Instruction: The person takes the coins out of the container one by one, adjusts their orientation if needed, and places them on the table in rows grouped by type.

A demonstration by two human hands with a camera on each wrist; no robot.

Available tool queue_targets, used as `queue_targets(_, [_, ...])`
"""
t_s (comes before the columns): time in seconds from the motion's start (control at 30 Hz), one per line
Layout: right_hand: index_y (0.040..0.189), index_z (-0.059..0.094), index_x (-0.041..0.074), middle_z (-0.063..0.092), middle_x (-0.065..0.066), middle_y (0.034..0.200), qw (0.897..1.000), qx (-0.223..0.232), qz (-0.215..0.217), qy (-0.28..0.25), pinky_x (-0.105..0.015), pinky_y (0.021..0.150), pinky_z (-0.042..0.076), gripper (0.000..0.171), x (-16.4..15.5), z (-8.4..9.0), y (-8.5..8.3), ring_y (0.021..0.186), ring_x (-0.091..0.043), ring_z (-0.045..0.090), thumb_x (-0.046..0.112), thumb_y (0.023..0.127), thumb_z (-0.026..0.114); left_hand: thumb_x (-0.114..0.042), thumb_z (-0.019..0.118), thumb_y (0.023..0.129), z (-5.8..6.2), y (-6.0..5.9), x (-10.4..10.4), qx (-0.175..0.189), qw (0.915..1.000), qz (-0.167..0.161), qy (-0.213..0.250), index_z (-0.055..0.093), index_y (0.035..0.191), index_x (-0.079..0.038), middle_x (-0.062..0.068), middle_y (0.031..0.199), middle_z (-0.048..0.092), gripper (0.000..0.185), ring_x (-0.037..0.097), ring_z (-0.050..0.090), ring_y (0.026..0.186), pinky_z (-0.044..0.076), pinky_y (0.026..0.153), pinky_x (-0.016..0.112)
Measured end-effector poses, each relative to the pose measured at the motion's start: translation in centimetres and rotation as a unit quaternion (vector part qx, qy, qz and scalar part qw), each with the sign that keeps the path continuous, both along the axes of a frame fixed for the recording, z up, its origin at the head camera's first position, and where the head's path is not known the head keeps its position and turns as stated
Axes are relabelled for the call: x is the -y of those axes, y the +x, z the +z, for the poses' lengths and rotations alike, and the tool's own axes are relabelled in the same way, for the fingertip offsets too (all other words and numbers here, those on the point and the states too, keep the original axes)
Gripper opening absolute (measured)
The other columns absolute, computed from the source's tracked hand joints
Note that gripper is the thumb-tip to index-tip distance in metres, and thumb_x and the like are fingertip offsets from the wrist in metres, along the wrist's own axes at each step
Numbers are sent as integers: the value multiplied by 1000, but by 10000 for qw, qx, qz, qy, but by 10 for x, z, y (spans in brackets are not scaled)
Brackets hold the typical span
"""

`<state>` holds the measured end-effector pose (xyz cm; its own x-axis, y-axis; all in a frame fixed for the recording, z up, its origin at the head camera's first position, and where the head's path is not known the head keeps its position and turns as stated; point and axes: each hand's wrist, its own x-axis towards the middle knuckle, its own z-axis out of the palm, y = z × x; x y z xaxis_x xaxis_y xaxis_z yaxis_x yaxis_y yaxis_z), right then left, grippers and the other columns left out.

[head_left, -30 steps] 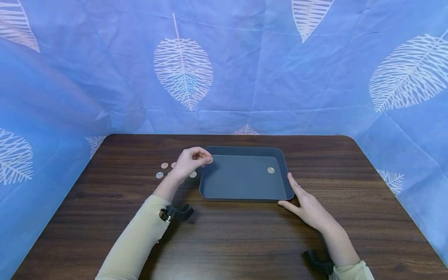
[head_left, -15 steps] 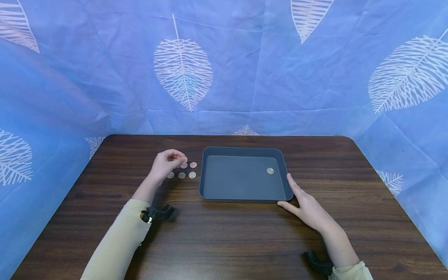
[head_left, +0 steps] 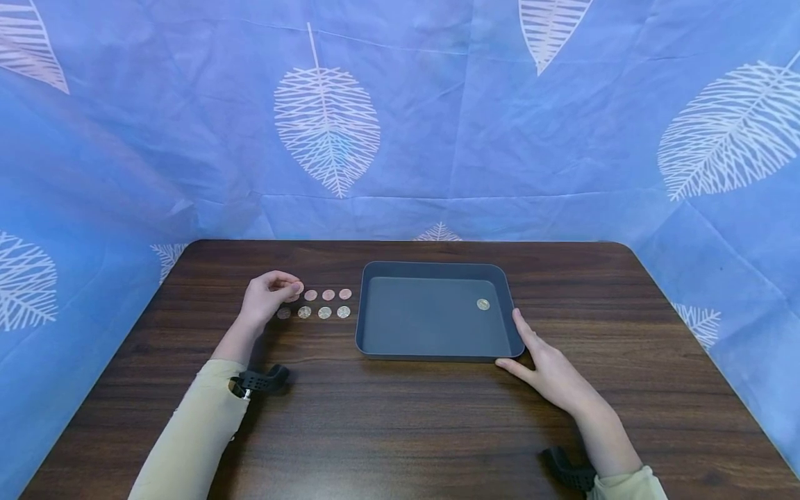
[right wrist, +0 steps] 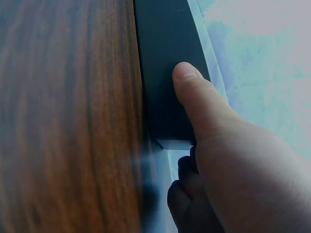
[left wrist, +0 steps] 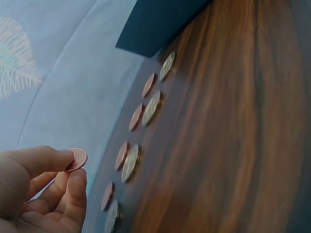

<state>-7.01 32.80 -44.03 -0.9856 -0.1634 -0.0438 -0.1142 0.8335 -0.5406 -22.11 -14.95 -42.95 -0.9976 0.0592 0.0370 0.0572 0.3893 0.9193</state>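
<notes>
In the head view my left hand [head_left: 265,297] is above the left end of two rows of coins. Thumb and fingers pinch a copper coin [left wrist: 77,159], raised off the table. Beneath lie several copper coins [head_left: 328,295] in the far row and several silvery coins [head_left: 324,313] in the near row; the leftmost copper one is partly behind my fingers. A grey rectangular tray [head_left: 425,357] stands to their right, with one silvery coin [head_left: 483,304] inside, toward its right end. My right hand [head_left: 550,371] rests at the tray's near right corner, thumb against the front wall, straight fingers along the right side.
The dark wood-grain table [head_left: 400,430] carries everything. A blue cloth [head_left: 425,125] with white leaf prints hangs behind it and at both sides. Black straps [head_left: 262,379] sit on both wrists.
My left hand has moved left from the tray's left edge to the far end of the coin rows, still pinching the copper coin. The right hand and tray have stayed put.
</notes>
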Motion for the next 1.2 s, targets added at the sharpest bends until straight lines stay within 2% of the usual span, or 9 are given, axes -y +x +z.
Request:
queue_targets(0.23, [154, -4, 19, 10, -20, 156, 10000, -54, 5, -12, -64, 100, 28, 97, 0, 2, 1, 135, -47, 24, 62, 88, 53, -19, 63, 94, -6, -2, 12, -93, 9985, 362, -409, 63, 109, 3, 15, 98, 60, 26, 27, 61, 86, 50, 75, 31])
queue_targets(0.4, [154, -3, 18, 11, -21, 156, 10000, -83, 16, -19, -64, 100, 28, 97, 1, 4, 1, 135, -48, 23, 61, 88, 53, -14, 63, 93, -7, -2, 19, -333, 9945, 652, -744, 64, 106, 3, 15, 94, 62, 21, 24, 61, 80, 49, 65, 24])
queue_targets(0.5, [154, -3, 18, 11, -21, 156, 10000, -70, 14, -26, -64, 100, 29, 97, 1, 4, 2, 134, -48, 25, 62, 88, 52, -11, 63, 92, -7, -2, 21, -442, 9911, 799, -969, 65, 103, 2, 14, 92, 63, 17, 22, 59, 77, 45, 61, 24])
queue_targets(0.7, [154, -3, 18, 10, -19, 157, 10000, -76, 13, -31, -64, 99, 30, 97, 1, 4, 2, 133, -48, 26, 62, 88, 52, -9, 63, 91, -9, -3, 25, -632, 9860, 839, -1298, 65, 100, 3, 16, 90, 64, 15, 26, 58, 80, 42, 66, 30])
queue_targets(0.83, [154, -3, 18, 10, -19, 157, 10000, -83, 29, -36, -64, 99, 30, 96, 1, 4, 2, 134, -48, 26, 61, 88, 52, -9, 63, 91, -11, -3, 27, -604, 9840, 878, -1426, 65, 99, 4, 15, 88, 63, 15, 28, 58, 81, 41, 67, 32])
queue_targets(1.2, [154, -3, 18, 11, -20, 156, 9999, -125, 27, -29, -64, 99, 30, 96, 0, 3, 2, 133, -48, 26, 60, 89, 54, -10, 65, 91, -11, -4, 26, -759, 9778, 926, -1720, 65, 103, 6, 21, 92, 65, 20, 34, 61, 87, 45, 71, 38])
